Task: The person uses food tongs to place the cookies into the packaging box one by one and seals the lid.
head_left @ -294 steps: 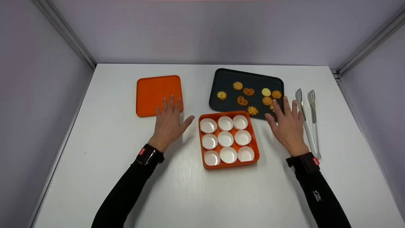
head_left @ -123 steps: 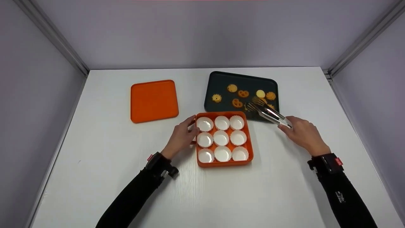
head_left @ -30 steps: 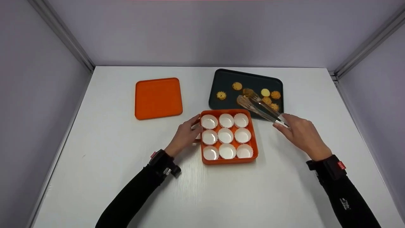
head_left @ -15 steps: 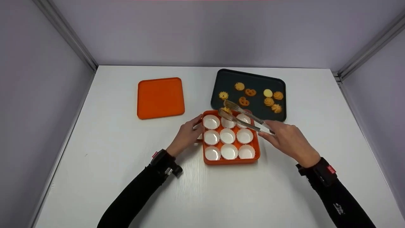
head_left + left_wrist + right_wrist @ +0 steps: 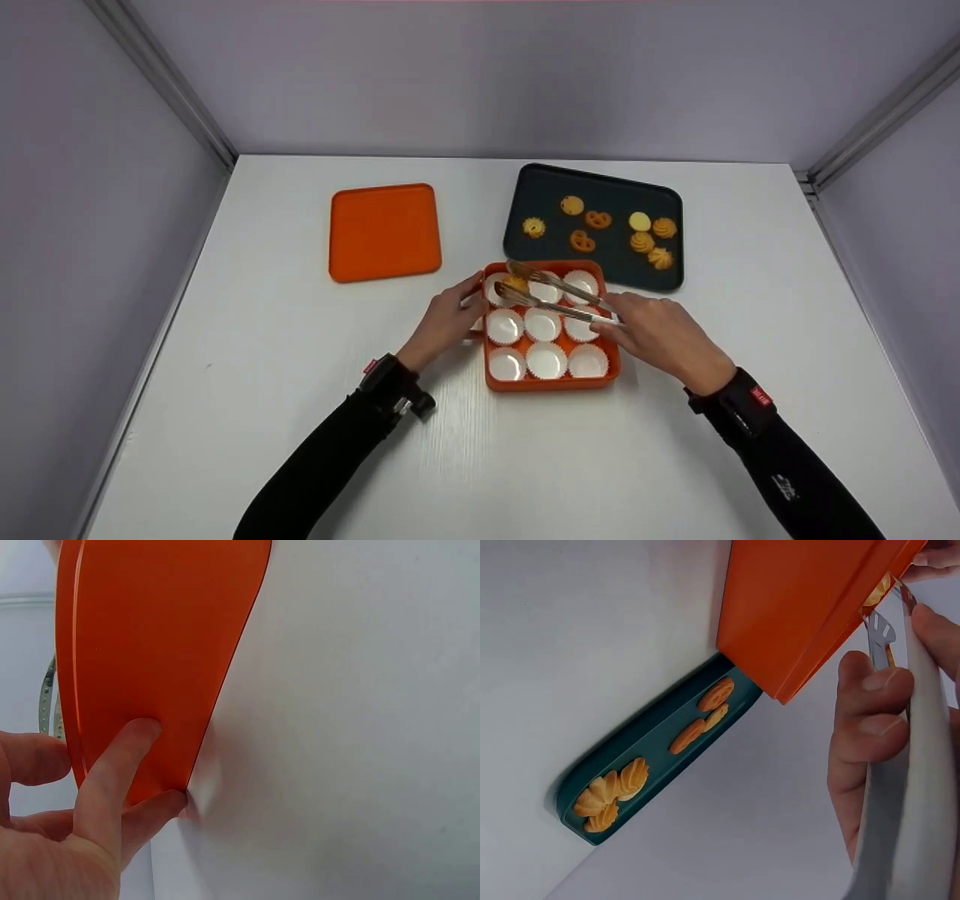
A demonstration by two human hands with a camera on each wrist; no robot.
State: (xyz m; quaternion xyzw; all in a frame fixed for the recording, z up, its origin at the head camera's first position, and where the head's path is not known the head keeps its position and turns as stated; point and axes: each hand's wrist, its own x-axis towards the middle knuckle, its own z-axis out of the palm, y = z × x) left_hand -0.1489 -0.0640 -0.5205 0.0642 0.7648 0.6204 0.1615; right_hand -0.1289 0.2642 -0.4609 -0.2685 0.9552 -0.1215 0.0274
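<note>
In the head view, my right hand [image 5: 664, 334] grips metal tongs [image 5: 555, 283] with white handles. Between the tong tips is a piped butter cookie [image 5: 516, 283], over the far-left white paper cup [image 5: 495, 291]; whether it touches the cup is hidden. The cups stand in rows inside an orange box [image 5: 555, 385]. My left hand [image 5: 444, 319] touches the box's left side. The left wrist view has its fingertips [image 5: 142, 731] against the outer wall [image 5: 150, 630], with one at the bottom edge. Fingers curl round the tongs [image 5: 922, 802] in the right wrist view.
Behind the box lies a dark tray [image 5: 547, 180] carrying pretzels [image 5: 582, 241], piped cookies [image 5: 642, 242] and round biscuits [image 5: 572, 205]. An orange tray [image 5: 385, 232] lies at the back left. The white table [image 5: 247, 337] meets walls behind and at both sides.
The right hand took up the tongs from the table's right, gripped a cookie on the dark tray and carried it left to the box. The left hand moved from the orange tray to the box's side.
</note>
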